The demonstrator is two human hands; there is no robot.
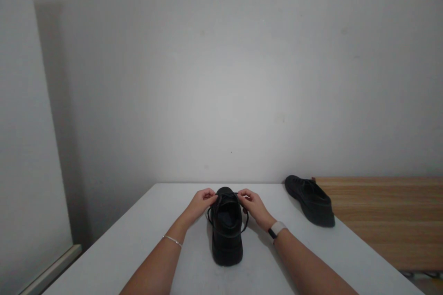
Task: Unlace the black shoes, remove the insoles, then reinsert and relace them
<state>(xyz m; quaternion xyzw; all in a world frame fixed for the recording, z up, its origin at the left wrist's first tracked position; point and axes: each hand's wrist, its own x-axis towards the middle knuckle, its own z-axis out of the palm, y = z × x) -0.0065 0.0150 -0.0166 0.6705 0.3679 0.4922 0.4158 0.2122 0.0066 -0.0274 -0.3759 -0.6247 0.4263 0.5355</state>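
Black shoe [226, 230] (heel nearest), laces [228, 197] pinched.

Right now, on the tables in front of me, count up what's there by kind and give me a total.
Black shoes: 2, one on the white table between the left hand and right hand, which pinch its laces; the other lies at the seam with the wooden table.
Tables: 2
Total: 4
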